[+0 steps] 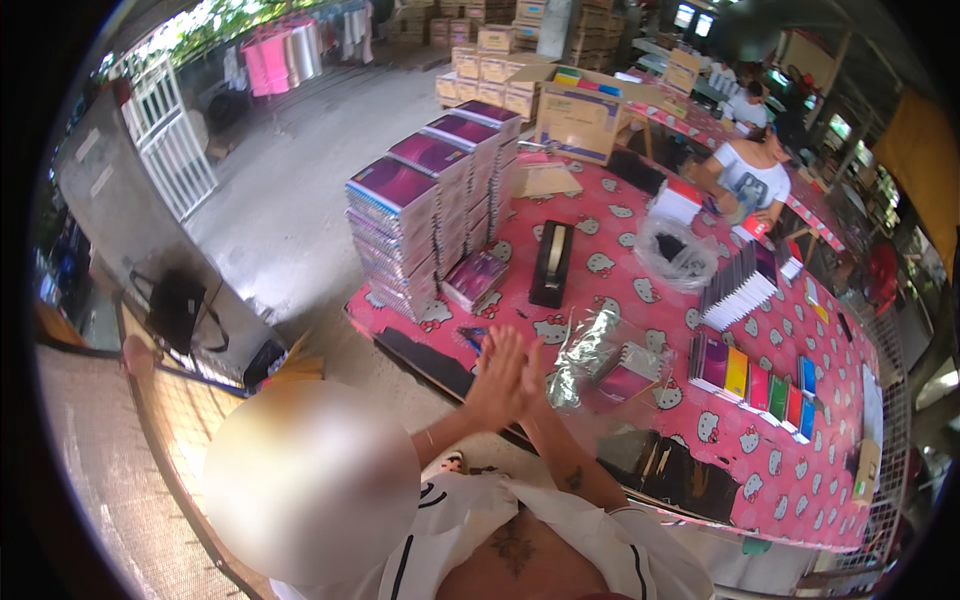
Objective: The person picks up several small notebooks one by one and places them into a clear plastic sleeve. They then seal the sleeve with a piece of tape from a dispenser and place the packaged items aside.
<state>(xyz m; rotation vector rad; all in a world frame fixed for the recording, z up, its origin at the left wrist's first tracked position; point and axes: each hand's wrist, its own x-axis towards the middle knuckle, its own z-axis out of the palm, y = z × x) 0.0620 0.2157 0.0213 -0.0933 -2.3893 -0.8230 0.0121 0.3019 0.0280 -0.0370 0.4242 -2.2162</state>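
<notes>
My left hand [494, 378] and my right hand [533, 377] are palm against palm at the table's near edge. Their fingers point away from me, stretched out, and I see nothing held between them. Just beyond the fingertips lies a small blue and dark item [472, 338], too small to name. To the right, a clear plastic bag [585, 350] lies by a purple spiral notebook [622, 385]; whether the notebook is inside cannot be told. A black tape dispenser [552, 265] stands farther back. Tall stacks of wrapped purple notebooks [400, 190] rise at the left, with a lower pile [474, 279] beside them.
A pink patterned cloth [720, 450] covers the table. Rows of coloured notebooks [750, 385] and a white-edged row [738, 290] lie right. A plastic bag with dark contents [675, 250], an open carton [577, 122] and a seated co-worker [750, 180] are farther off. A blurred patch hides the lower left.
</notes>
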